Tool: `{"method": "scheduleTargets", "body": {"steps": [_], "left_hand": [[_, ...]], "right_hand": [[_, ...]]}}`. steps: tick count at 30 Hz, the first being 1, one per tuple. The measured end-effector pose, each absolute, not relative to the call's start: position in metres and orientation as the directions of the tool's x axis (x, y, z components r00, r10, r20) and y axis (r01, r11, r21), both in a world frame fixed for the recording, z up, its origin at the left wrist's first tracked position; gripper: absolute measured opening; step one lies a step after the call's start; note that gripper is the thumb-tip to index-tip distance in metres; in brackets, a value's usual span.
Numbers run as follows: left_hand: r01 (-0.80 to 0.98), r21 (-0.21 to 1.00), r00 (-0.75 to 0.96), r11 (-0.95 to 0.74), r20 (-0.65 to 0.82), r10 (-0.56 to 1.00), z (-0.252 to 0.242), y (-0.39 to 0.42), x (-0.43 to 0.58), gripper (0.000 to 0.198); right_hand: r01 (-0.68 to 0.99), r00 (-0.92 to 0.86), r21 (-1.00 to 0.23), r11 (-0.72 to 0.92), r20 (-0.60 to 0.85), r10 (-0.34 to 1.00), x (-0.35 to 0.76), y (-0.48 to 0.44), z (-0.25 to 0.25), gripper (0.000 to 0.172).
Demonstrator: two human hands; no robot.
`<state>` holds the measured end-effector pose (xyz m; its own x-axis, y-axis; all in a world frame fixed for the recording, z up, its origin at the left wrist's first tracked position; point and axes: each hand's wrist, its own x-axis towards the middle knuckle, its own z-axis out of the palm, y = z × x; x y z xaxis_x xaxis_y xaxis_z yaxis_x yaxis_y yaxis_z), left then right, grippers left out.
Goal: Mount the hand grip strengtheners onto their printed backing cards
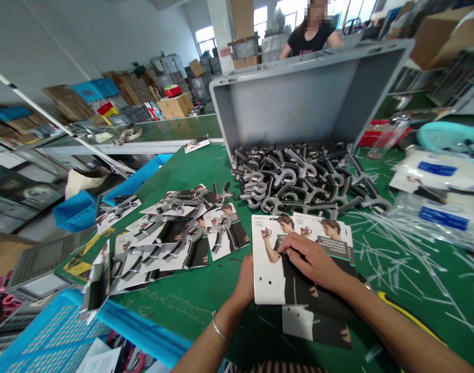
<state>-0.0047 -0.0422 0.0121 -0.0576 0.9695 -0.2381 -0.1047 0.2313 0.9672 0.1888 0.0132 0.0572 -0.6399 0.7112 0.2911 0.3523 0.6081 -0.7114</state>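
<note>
A printed packaging card (268, 290) with punched holes stands tilted up in front of me. My left hand (245, 277) holds it at its left edge, its fingers hidden behind the card. My right hand (309, 259) lies across the card's face, fingers bent and tips together near the pictured arm; anything pinched there is too small to make out. More printed cards (342, 235) lie behind and under it. Past them is a heap of grey and black hand grip strengtheners (287, 178). To the left, several hand grips mounted on cards (190, 238) overlap in a pile.
A grey plastic crate (291, 109) lies on its side behind the heap. White plastic ties (408, 259) are scattered on the green table (206, 305) at right, near a yellow-and-black handled tool (408, 313). Blue baskets (54, 331) stand lower left. A person (309, 41) is beyond the crate.
</note>
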Motion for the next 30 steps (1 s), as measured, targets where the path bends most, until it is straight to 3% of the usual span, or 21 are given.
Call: {"method": "scheduleTargets", "body": {"steps": [4,7,9,16,19,21,24,27,29,30], "left_hand": [[-0.164,0.961,-0.083,0.222,-0.238,0.968,0.020,-0.040,-0.001,0.019],[-0.340,0.913,-0.119,0.227,-0.281,0.952,0.033,-0.041,0.002,0.046],[-0.422,0.878,-0.148,0.226,-0.312,0.938,0.040,-0.043,0.002,0.047],[-0.431,0.854,-0.101,0.293,-0.368,0.924,0.039,-0.045,-0.002,0.064],[-0.403,0.842,0.031,0.360,-0.380,0.924,0.033,-0.044,-0.003,0.073],[-0.413,0.812,0.091,0.413,-0.415,0.905,0.031,-0.043,-0.003,0.067],[-0.399,0.819,0.046,0.412,-0.431,0.901,0.030,-0.040,-0.001,0.060],[-0.359,0.857,-0.005,0.370,-0.398,0.917,0.035,-0.038,0.000,0.060],[-0.318,0.882,-0.014,0.349,-0.372,0.928,0.039,-0.036,0.000,0.058],[-0.295,0.892,-0.012,0.342,-0.362,0.932,0.039,-0.036,0.000,0.057]], "right_hand": [[0.355,-0.644,-0.711,0.607,0.285,0.710,0.191,0.011,0.059,0.018],[0.405,-0.635,-0.688,0.602,0.261,0.727,0.191,0.009,0.059,0.009],[0.411,-0.635,-0.674,0.614,0.272,0.723,0.189,0.009,0.057,0.007],[0.316,-0.613,-0.767,0.558,0.284,0.737,0.189,0.013,0.047,0.019],[0.258,-0.524,-0.879,0.402,0.222,0.822,0.191,0.013,0.048,0.017],[0.196,-0.451,-0.936,0.294,0.180,0.874,0.194,0.013,0.051,0.016],[0.112,-0.230,-0.966,0.234,0.204,0.952,0.207,0.009,0.059,0.014],[0.203,0.040,-0.945,0.257,0.270,0.962,0.235,-0.016,0.064,0.011],[0.360,0.045,-0.884,0.297,0.335,0.941,0.257,-0.048,0.062,0.015],[0.430,-0.040,-0.834,0.345,0.365,0.930,0.266,-0.067,0.059,0.019]]}}
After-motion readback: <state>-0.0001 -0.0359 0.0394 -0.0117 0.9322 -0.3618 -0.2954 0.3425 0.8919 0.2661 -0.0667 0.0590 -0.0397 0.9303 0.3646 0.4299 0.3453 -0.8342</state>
